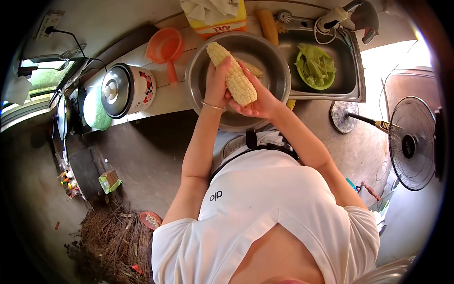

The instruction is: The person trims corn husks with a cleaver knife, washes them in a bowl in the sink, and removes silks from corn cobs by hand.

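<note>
A husked, pale yellow ear of corn is held slantwise above a large metal basin. My left hand grips its left side, with the thumb laid along the kernels. On the right, my right hand is wrapped round the lower end from beneath. Another ear of corn lies in the basin, partly hidden behind my right hand. The basin sits at the counter's edge, close to my body.
Left of the basin are an orange ladle and a lidded pot. To the right, a sink holds a green bowl of leaves. A yellow package stands behind. A fan is at far right.
</note>
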A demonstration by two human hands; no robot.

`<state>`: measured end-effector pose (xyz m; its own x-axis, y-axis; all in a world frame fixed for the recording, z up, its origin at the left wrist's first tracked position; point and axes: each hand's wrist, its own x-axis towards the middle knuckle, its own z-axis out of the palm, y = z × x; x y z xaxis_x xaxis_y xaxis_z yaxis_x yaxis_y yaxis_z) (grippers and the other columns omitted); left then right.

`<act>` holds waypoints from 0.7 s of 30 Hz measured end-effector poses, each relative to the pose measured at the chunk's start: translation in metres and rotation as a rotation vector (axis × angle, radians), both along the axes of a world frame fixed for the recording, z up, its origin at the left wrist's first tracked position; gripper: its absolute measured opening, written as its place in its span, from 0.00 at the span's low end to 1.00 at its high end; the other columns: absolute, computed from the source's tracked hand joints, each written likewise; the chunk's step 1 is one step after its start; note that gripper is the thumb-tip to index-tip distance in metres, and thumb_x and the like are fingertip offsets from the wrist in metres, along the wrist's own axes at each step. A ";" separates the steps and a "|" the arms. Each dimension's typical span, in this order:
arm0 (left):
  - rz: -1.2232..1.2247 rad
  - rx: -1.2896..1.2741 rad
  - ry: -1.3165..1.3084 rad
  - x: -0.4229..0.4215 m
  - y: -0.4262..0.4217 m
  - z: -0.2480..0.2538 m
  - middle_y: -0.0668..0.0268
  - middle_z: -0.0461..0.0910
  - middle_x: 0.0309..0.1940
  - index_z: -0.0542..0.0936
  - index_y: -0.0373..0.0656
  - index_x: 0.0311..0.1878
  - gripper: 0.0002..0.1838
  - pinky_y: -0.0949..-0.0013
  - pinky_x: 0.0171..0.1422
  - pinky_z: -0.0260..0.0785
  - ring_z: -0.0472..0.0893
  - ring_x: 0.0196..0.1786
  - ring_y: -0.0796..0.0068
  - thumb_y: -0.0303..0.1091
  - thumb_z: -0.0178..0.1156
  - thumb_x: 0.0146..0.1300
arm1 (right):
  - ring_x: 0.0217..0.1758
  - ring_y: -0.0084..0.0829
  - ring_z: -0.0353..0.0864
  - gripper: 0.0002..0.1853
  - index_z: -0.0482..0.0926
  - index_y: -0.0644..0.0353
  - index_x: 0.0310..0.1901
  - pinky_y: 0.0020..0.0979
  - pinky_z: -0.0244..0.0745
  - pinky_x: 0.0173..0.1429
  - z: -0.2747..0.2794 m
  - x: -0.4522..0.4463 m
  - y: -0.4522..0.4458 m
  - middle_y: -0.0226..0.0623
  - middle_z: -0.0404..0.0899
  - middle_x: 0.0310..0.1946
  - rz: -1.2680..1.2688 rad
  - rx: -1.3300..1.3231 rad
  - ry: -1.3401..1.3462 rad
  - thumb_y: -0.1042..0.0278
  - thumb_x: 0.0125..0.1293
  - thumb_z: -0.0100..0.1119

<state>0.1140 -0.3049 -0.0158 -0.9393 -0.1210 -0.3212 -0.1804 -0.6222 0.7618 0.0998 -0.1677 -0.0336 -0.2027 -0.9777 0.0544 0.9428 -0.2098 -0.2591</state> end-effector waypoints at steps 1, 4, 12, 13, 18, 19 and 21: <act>0.064 -0.142 -0.003 -0.001 0.000 0.002 0.62 0.76 0.37 0.65 0.39 0.59 0.23 0.72 0.42 0.73 0.78 0.37 0.74 0.37 0.56 0.63 | 0.18 0.25 0.72 0.31 0.71 0.61 0.46 0.20 0.63 0.13 0.020 0.003 0.000 0.38 0.75 0.26 -0.125 0.245 -0.003 0.35 0.68 0.37; 0.158 -0.467 0.011 -0.004 -0.005 0.000 0.61 0.77 0.37 0.68 0.37 0.56 0.21 0.70 0.41 0.72 0.78 0.37 0.70 0.41 0.53 0.65 | 0.19 0.23 0.72 0.25 0.69 0.62 0.47 0.20 0.62 0.15 0.030 0.009 -0.001 0.37 0.75 0.28 -0.271 0.591 0.217 0.42 0.68 0.45; 0.165 -1.537 -0.015 0.005 -0.011 0.020 0.47 0.79 0.28 0.78 0.40 0.43 0.22 0.57 0.35 0.70 0.79 0.33 0.50 0.49 0.42 0.70 | 0.16 0.20 0.69 0.21 0.68 0.62 0.45 0.20 0.60 0.16 0.034 0.012 0.006 0.34 0.75 0.27 -0.321 0.819 0.545 0.52 0.64 0.56; 0.149 -1.579 -0.013 0.004 -0.015 0.016 0.48 0.79 0.26 0.80 0.42 0.41 0.21 0.55 0.34 0.69 0.79 0.31 0.48 0.48 0.43 0.70 | 0.15 0.20 0.69 0.20 0.68 0.62 0.44 0.20 0.59 0.16 0.035 0.008 0.008 0.34 0.75 0.27 -0.313 0.770 0.471 0.52 0.63 0.56; 0.215 -1.489 0.137 0.006 -0.016 0.011 0.55 0.77 0.18 0.79 0.41 0.32 0.20 0.59 0.27 0.68 0.78 0.22 0.56 0.46 0.46 0.70 | 0.14 0.20 0.67 0.21 0.69 0.62 0.42 0.20 0.57 0.14 0.025 0.010 0.015 0.34 0.75 0.26 -0.311 0.645 0.336 0.49 0.64 0.52; 0.121 -1.281 0.063 0.009 -0.016 0.016 0.60 0.74 0.16 0.77 0.40 0.31 0.20 0.63 0.25 0.66 0.76 0.20 0.62 0.45 0.46 0.70 | 0.14 0.20 0.67 0.21 0.69 0.62 0.42 0.20 0.57 0.14 0.025 0.010 0.015 0.34 0.75 0.26 -0.310 0.644 0.336 0.49 0.64 0.52; 0.027 -1.071 -0.009 0.012 -0.018 0.019 0.64 0.71 0.14 0.75 0.40 0.29 0.19 0.67 0.24 0.64 0.73 0.18 0.69 0.44 0.46 0.71 | 0.15 0.20 0.67 0.21 0.70 0.61 0.42 0.20 0.56 0.15 0.026 0.011 0.017 0.34 0.75 0.25 -0.308 0.615 0.317 0.47 0.65 0.50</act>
